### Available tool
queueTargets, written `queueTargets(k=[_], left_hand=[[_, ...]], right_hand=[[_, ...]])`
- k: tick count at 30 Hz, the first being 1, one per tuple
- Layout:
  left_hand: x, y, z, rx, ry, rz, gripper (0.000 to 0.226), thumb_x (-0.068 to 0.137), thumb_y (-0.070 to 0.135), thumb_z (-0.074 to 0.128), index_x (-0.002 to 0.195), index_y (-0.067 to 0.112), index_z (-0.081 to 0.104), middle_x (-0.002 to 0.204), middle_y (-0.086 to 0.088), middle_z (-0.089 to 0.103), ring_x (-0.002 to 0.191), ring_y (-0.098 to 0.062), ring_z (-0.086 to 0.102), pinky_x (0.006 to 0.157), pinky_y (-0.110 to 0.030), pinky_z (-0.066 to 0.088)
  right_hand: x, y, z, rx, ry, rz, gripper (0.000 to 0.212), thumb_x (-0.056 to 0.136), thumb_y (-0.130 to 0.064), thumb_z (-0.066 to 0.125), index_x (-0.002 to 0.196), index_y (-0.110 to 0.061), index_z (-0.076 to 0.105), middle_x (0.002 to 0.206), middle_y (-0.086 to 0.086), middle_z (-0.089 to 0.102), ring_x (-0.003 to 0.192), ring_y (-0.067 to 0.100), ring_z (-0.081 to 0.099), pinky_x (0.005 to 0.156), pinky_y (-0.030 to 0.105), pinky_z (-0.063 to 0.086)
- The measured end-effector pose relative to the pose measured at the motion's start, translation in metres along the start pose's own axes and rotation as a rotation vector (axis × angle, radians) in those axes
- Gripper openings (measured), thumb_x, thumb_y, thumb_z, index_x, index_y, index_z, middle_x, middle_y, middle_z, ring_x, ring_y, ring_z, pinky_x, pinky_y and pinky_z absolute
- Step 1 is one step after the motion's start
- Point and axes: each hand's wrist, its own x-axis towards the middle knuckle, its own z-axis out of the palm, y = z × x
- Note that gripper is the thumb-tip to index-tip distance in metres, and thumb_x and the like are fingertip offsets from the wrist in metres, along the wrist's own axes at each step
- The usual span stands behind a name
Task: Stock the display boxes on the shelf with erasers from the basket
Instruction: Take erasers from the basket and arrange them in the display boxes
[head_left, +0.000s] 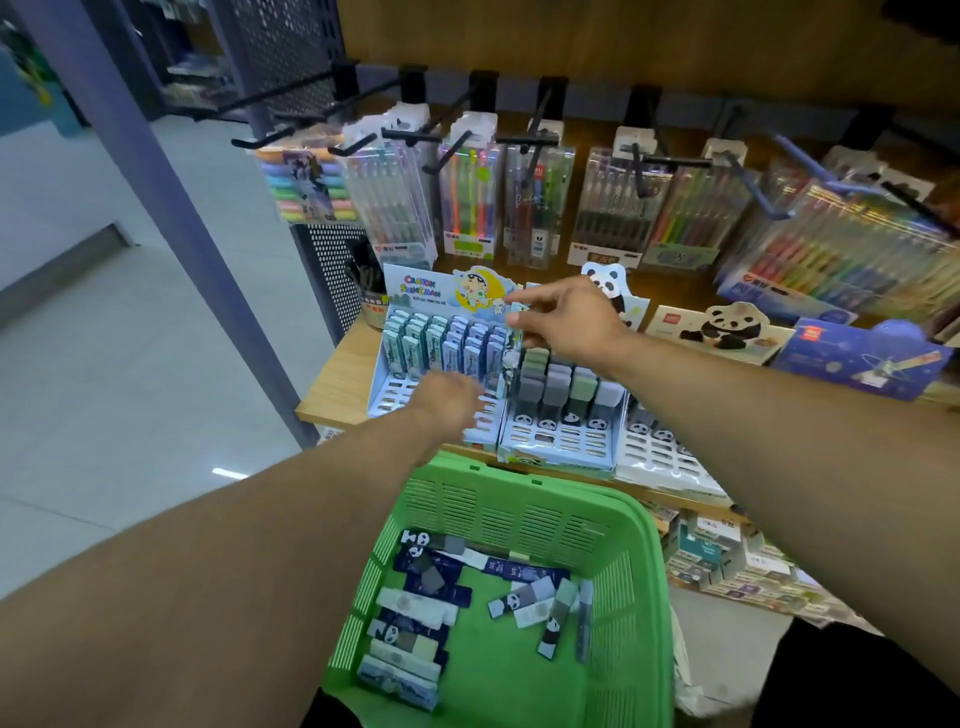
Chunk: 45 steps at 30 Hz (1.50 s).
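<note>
Stocking looks maybe halfway done, going by how things sit. The wooden shelf (332, 395) carries three display boxes in a row. The left Crayon Shin-chan box (395, 364) has its back rows full of pale blue erasers (441, 338), but the front slots are bare. The middle panda box (558, 441) holds a block of grey and green erasers (566, 382) at the back and a few panda-sleeved ones in front, with open slots below those. The white box (660, 452) on the right is mostly hidden by the arm, so can't say much there.

Below, the green basket (639, 571) has a fair scatter of loose erasers (415, 603) in it, dark blue, panda and pale ones, so plenty left to place.

The right hand (566, 322) pinches something small and pale at the top edge between the two boxes, probably an eraser. The left hand (449, 402) hovers over the Shin-chan box's front slots, blurred, so its grip I can't tell.
</note>
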Motion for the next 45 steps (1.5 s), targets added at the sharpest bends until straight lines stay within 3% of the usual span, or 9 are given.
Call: queueTargets(k=[2, 5, 11, 16, 20, 23, 34, 39, 45], left_hand=[[0.005, -0.009, -0.002, 0.333, -0.007, 0.055, 0.038, 0.102, 0.012, 0.043, 0.137, 0.004, 0.053, 0.146, -0.017, 0.047, 0.119, -0.04, 0.056, 0.093, -0.046, 0.05], [0.005, -0.02, -0.001, 0.601, -0.15, 0.004, 0.055, 0.102, 0.014, 0.046, 0.154, 0.012, 0.029, 0.152, -0.019, 0.04, 0.133, -0.042, 0.043, 0.098, -0.046, 0.046], [0.006, -0.029, 0.003, 0.742, -0.279, -0.006, 0.067, 0.1, 0.023, 0.053, 0.157, 0.018, 0.018, 0.164, -0.006, 0.012, 0.145, -0.033, 0.028, 0.113, -0.042, 0.035], [0.01, -0.031, 0.0, 0.782, -0.216, -0.009, 0.074, 0.097, 0.027, 0.058, 0.157, 0.015, 0.017, 0.161, -0.013, 0.021, 0.138, -0.035, 0.041, 0.11, -0.045, 0.039], [0.015, -0.045, -0.013, 0.985, -0.148, -0.066, 0.075, 0.099, 0.039, 0.048, 0.158, 0.014, 0.009, 0.165, -0.013, -0.003, 0.151, -0.035, -0.001, 0.123, -0.048, 0.009], [0.021, -0.057, -0.019, 1.038, -0.176, -0.074, 0.077, 0.096, 0.043, 0.047, 0.158, 0.015, 0.009, 0.165, -0.01, -0.006, 0.151, -0.035, -0.01, 0.122, -0.054, 0.007], [0.021, -0.056, -0.03, 0.863, -0.095, -0.032, 0.09, 0.095, 0.03, 0.056, 0.157, 0.02, -0.008, 0.166, -0.006, -0.005, 0.152, -0.033, -0.001, 0.119, -0.053, 0.019], [0.026, -0.05, -0.04, 0.751, -0.031, -0.034, 0.09, 0.095, 0.014, 0.05, 0.156, 0.025, -0.014, 0.146, -0.021, 0.043, 0.128, -0.043, 0.047, 0.099, -0.05, 0.045], [0.033, -0.055, -0.054, 0.809, 0.001, -0.036, 0.09, 0.095, 0.018, 0.05, 0.155, 0.031, -0.015, 0.159, -0.019, 0.014, 0.128, -0.038, 0.043, 0.102, -0.046, 0.044]], right_hand=[[0.003, 0.004, 0.003, -0.07, 0.019, -0.007, 0.031, 0.093, -0.014, 0.072, 0.124, -0.011, 0.072, 0.107, 0.006, 0.074, 0.082, 0.024, 0.074, 0.082, 0.035, 0.062], [0.002, 0.007, 0.006, -0.197, 0.017, -0.066, 0.025, 0.095, -0.013, 0.069, 0.12, -0.011, 0.073, 0.091, 0.002, 0.072, 0.082, 0.02, 0.073, 0.084, 0.035, 0.061], [0.001, 0.011, 0.014, -0.244, 0.008, -0.089, 0.008, 0.092, -0.012, 0.073, 0.096, -0.017, 0.068, 0.086, 0.003, 0.071, 0.078, 0.018, 0.072, 0.081, 0.039, 0.061], [-0.001, -0.002, 0.032, -0.188, -0.032, -0.143, 0.007, 0.092, -0.015, 0.073, 0.096, -0.017, 0.068, 0.086, 0.001, 0.071, 0.076, 0.017, 0.073, 0.078, 0.034, 0.061], [0.006, -0.015, 0.056, -0.235, -0.024, -0.237, 0.009, 0.092, -0.018, 0.073, 0.1, -0.015, 0.07, 0.093, 0.0, 0.07, 0.08, 0.012, 0.068, 0.074, 0.031, 0.057], [0.013, -0.017, 0.075, -0.309, 0.013, -0.272, 0.006, 0.093, -0.017, 0.072, 0.098, -0.014, 0.069, 0.094, 0.003, 0.069, 0.083, 0.015, 0.063, 0.074, 0.032, 0.054], [0.024, -0.009, 0.095, -0.422, 0.055, -0.252, 0.003, 0.094, -0.015, 0.068, 0.097, -0.016, 0.069, 0.09, 0.001, 0.068, 0.087, 0.02, 0.062, 0.084, 0.04, 0.055], [0.023, -0.008, 0.095, -0.466, 0.048, -0.276, 0.006, 0.094, -0.017, 0.068, 0.1, -0.016, 0.069, 0.093, 0.001, 0.069, 0.091, 0.023, 0.062, 0.084, 0.042, 0.055], [0.026, -0.011, 0.094, -0.499, 0.049, -0.254, 0.012, 0.093, -0.017, 0.068, 0.103, -0.015, 0.074, 0.093, 0.003, 0.073, 0.087, 0.021, 0.067, 0.083, 0.039, 0.058]])
